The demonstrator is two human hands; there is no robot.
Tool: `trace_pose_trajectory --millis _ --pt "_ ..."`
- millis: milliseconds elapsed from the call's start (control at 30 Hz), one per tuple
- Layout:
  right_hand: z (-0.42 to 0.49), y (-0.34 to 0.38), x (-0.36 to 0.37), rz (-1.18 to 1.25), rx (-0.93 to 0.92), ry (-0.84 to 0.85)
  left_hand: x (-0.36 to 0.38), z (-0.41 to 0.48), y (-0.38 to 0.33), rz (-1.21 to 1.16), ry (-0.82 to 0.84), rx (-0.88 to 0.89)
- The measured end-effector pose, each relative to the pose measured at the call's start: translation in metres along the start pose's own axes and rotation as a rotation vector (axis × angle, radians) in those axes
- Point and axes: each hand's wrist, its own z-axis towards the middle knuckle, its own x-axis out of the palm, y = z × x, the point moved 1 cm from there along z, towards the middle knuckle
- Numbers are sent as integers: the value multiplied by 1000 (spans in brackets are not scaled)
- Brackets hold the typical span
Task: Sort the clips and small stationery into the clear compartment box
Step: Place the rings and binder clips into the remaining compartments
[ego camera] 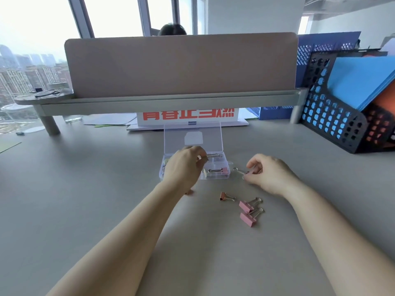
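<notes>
The clear compartment box (227, 167) lies on the grey desk with its lid (193, 135) standing open behind it. My left hand (183, 165) hovers over the box's left half, fingers pinched on a binder clip (212, 155) above a back compartment. A pink clip (222, 170) lies in a front compartment. To the right of the box, my right hand (269, 173) is closed on a binder clip (240, 171) whose wire handle sticks out to the left. Three loose clips lie nearer me: a small orange one (224, 196) and two larger pink ones (246, 206) (248, 219).
A beige partition on a raised shelf (171, 101) runs across the back. A white sign with red characters (188, 116) stands under it behind the box. Black and blue mesh file racks (333, 116) holding blue and orange folders fill the right side. A person's head shows behind the partition.
</notes>
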Motion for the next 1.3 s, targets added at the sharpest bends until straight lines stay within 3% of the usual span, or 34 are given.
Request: trace_pose_trajectory --millis 100,433,600,800,1067,1200,1300 --pt "7 0 7 165 -46 -165 13 5 7 35 28 19" --pt "35 22 32 168 -174 -222 13 0 22 98 2 43" --pt "36 20 42 48 -208 -108 7 -7 23 51 -14 4" --pt "22 10 29 108 -196 -116 -11 -17 27 -33 -6 -62" --pt "-4 6 16 296 -147 90 -33 -47 36 -108 321 -116" --pt "-13 13 12 337 -150 195 -35 -53 39 -88 339 -50" --pt "-16 19 14 219 -162 291 -32 -53 40 -104 379 -20"
